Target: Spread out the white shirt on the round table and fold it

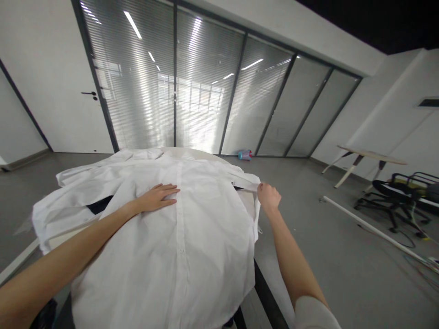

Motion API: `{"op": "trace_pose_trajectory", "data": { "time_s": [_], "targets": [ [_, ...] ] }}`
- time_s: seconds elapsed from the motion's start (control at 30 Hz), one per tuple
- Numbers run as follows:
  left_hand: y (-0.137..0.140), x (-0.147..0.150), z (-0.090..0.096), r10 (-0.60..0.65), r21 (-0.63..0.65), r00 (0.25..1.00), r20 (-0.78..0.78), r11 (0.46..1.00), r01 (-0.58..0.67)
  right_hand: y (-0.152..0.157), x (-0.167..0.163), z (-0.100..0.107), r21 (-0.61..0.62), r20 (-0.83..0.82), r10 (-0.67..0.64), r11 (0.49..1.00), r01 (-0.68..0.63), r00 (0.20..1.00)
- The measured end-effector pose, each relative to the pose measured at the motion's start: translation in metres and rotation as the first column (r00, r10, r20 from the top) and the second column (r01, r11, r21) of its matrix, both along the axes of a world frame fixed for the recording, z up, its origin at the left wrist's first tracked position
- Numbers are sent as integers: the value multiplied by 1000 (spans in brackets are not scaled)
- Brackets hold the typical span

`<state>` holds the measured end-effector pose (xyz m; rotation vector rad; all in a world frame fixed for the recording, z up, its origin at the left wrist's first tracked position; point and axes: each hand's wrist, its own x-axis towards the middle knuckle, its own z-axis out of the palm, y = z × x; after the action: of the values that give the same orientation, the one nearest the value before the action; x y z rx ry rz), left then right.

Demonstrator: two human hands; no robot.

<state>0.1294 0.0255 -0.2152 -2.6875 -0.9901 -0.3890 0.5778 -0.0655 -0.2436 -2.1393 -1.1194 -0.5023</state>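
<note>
A white button-up shirt (192,228) lies spread front-up over a table, its collar at the far end and its button placket running down the middle. My left hand (158,196) rests flat on the shirt's chest just left of the placket, fingers together and extended. My right hand (268,197) is closed on the shirt's right sleeve (245,181) at the table's right edge, pinching the fabric. The shirt's left sleeve (85,176) lies spread to the far left.
The table's edge (264,288) shows dark at the lower right. Beyond are glass walls with blinds and a white door (68,91). A small blue-pink object (244,155) lies on the floor. A tilted table (372,157), office chairs (394,194) and a white pole (370,228) stand right.
</note>
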Motion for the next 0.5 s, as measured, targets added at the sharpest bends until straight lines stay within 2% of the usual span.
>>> {"op": "trace_pose_trajectory", "data": {
  "time_s": [0.2,0.3,0.4,0.5],
  "targets": [
    [2,-1,-1,-8,14,1000,10,1000,8,28,41,55,118,-23,-109,987,111,994],
    [1,0,-1,-2,14,1000,11,1000,2,55,65,69,74,-46,-82,994,86,996],
    [-1,1,0,4,10,1000,16,1000,-4,80,80,56,-58,-106,-17,998,11,994],
    [0,0,-1,5,8,1000,27,1000,-5,94,86,24,-122,-138,80,988,-98,987]
  ]
}}
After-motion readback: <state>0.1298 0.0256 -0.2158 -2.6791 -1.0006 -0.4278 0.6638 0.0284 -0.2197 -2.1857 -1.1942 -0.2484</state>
